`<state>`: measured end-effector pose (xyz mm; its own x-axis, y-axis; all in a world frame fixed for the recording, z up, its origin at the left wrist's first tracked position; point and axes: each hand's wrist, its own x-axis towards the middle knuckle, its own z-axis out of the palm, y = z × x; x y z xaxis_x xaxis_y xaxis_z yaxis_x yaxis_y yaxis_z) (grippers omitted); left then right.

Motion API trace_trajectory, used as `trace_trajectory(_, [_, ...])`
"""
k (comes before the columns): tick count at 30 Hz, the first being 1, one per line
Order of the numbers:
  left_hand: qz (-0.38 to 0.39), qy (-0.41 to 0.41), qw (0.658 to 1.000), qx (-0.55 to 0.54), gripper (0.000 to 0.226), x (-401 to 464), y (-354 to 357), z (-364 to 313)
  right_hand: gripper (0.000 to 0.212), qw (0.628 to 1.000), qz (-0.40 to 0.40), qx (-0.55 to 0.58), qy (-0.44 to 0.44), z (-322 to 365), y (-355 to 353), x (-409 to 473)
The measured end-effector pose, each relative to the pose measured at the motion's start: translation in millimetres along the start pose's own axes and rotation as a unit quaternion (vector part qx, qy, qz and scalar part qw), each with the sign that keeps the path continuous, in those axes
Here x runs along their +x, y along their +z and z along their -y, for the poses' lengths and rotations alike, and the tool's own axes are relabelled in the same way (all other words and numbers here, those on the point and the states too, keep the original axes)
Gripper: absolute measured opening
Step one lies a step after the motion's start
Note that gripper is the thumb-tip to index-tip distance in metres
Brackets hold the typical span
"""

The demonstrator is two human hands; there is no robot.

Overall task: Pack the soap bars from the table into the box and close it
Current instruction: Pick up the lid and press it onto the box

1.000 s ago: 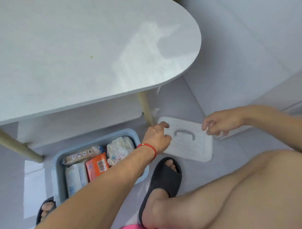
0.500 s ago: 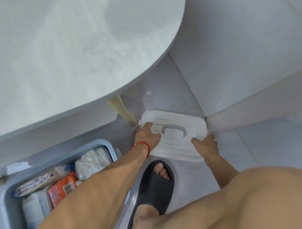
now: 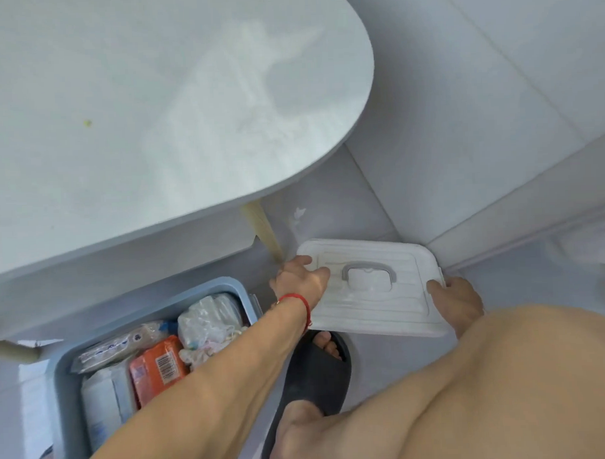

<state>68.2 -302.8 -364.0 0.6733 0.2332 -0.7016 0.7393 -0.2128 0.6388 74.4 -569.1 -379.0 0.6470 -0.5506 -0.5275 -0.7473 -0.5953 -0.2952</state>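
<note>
Now gripping the lid, box still open

Currently closing out the task: packing looking done, judging by the bare bench point(image 3: 152, 97) and the filled blue box point(image 3: 64, 382) on the floor beneath it. Holding wrapped soap bars point(image 3: 158, 365), among them an orange packet and several pale ones, with no cover on yet.

Gripping the white lid point(image 3: 372, 292) at both short ends. Left hand point(image 3: 301, 281), with a red string at the wrist, clasping the lid's left edge, thumb and fingers lying on the ribbed top. Right hand point(image 3: 459, 301) clamping the right edge, thumb on top, fingers tucked out of sight beneath. Lying flat or barely raised off the floor tiles; hard to say which. Sitting just right of the box, beyond a black slipper point(image 3: 313, 376), with its grey handle point(image 3: 369, 273) facing up and centred between the hands.

Probably calling next for lifting the lid level, carrying it left past the bench leg point(image 3: 265, 234), squaring it over the blue rim and pressing down all round. Worth minding the soap standing high near the box's far end, likely to stop the lid seating.
</note>
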Motion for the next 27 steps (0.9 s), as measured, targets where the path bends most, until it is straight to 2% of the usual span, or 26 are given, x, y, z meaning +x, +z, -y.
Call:
trace_trajectory(1, [-0.015, 0.012, 1.0, -0.012, 0.05, -12.9, -4.8, -2.0, 0.029, 1.0, -0.001, 0.0, -0.015, 1.8, -13.7, -7.6])
trace_trajectory(3, [-0.038, 0.039, 0.998, -0.026, 0.048, -36.2, -14.1, -7.6, 0.028, 0.999, 0.007, -0.002, -0.04, 6.8, -44.4, -17.1])
trace_trajectory(6, [-0.075, 0.107, 0.991, -0.02, 0.045, -75.7, -39.9, -6.8, 0.025, 0.992, 0.071, -0.026, -0.104, 19.2, -84.6, -34.8])
trace_trajectory(8, [-0.104, 0.142, 0.984, -0.011, 0.042, -95.8, -67.3, 1.1, 0.021, 0.979, 0.126, -0.041, -0.156, 32.2, -108.2, -52.4])
trace_trajectory(10, [-0.124, 0.156, 0.98, -0.012, 0.042, -108.4, -102.9, 12.9, 0.023, 0.955, 0.225, -0.055, -0.187, 53.2, -125.0, -74.0])
trace_trajectory(12, [-0.131, 0.147, 0.98, 0.015, 0.051, -116.9, -141.0, 28.9, 0.03, 0.926, 0.311, -0.079, -0.199, 80.0, -129.8, -98.6])
trace_trajectory(15, [-0.142, 0.096, 0.984, 0.057, 0.064, -129.2, -199.0, 64.3, 0.04, 0.892, 0.35, -0.154, -0.241, 121.5, -102.9, -139.9])
trace_trajectory(19, [-0.209, 0.014, 0.974, 0.089, 0.048, -136.8, -258.5, 118.0, 0.033, 0.852, 0.356, -0.233, -0.306, 151.3, -24.6, -194.0])
trace_trajectory(21, [-0.249, -0.019, 0.964, 0.089, 0.045, -138.5, -274.0, 145.4, 0.028, 0.838, 0.34, -0.26, -0.337, 152.6, 24.0, -215.0])
trace_trajectory(22, [-0.259, -0.036, 0.961, 0.086, 0.045, -138.9, -278.1, 158.7, 0.027, 0.839, 0.306, -0.271, -0.359, 150.2, 47.5, -223.3])
trace_trajectory(25, [-0.237, -0.059, 0.965, 0.092, 0.047, -133.7, -280.3, 190.1, 0.032, 0.845, 0.113, -0.301, -0.426, 130.4, 102.6, -235.5])
trace_trajectory(27, [-0.213, -0.056, 0.972, 0.084, 0.049, -129.4, -279.0, 203.0, 0.038, 0.842, 0.026, -0.315, -0.436, 112.6, 126.3, -238.5])
